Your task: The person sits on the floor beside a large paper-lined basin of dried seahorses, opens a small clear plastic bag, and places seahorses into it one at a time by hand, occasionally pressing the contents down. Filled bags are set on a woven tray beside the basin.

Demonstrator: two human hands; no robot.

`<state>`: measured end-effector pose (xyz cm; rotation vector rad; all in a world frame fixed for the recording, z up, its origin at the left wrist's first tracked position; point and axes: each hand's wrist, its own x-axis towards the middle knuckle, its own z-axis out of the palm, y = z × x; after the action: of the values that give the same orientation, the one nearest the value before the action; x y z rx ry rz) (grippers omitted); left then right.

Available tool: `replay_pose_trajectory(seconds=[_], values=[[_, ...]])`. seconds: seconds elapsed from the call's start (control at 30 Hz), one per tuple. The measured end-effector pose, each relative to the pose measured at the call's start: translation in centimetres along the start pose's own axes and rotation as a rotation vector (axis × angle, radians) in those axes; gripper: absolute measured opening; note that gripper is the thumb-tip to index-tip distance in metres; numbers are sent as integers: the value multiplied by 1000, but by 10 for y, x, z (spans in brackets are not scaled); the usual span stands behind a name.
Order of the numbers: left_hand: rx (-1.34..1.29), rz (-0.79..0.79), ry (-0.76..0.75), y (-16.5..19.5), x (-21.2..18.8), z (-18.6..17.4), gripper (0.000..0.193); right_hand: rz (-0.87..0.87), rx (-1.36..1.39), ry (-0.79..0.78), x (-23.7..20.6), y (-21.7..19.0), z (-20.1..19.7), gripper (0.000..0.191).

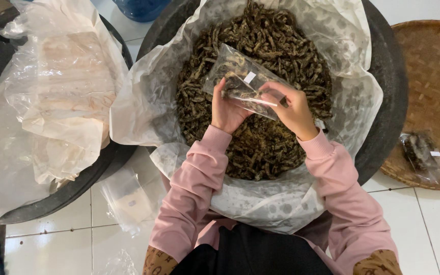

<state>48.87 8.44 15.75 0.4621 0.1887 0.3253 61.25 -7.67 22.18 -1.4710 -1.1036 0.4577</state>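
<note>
Fingers of both hands pinch a clear pouch (244, 81) of dark dried strips.

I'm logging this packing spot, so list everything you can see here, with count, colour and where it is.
Large tub: one, dark grey, centre, lined with clear plastic.
Dried snack strips: a heap, dark brown, filling that tub.
Small bag: one, clear, partly filled with strips, held over the tub.
Second tub: one, dark, left, holding crumpled plastic sheeting.
Woven tray: one, brown, right.
Filled bag: one, clear, on the tray's near edge.
Empty bags: a few, clear, on the white tiled floor.
Left hand: on the small bag's left side.
Right hand: pinching its opening.
</note>
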Motion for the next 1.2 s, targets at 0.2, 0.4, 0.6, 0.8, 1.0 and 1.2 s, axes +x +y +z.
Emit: replay_pose_trajectory(seconds=[0.2, 0.4, 0.6, 0.8, 1.0, 1.2], values=[[19, 14, 67, 1, -1, 2, 77, -235, -283, -65, 3, 13, 5, 24], [17, 26, 124, 2, 1, -6, 72, -400, -388, -187, 1, 16, -6, 28], [48, 66, 165, -7, 7, -21, 57, -404, -358, -181, 2, 24, -3, 28], [-26, 64, 70, -15, 3, -14, 54, -386, -338, -43, -6, 25, 16, 27], [-9, 77, 137, -12, 3, -3, 60, -325, -351, 45, -12, 14, 28, 30], [-158, 72, 79, 9, 2, 3, 71, -438, -405, -160, 3, 10, -10, 20]])
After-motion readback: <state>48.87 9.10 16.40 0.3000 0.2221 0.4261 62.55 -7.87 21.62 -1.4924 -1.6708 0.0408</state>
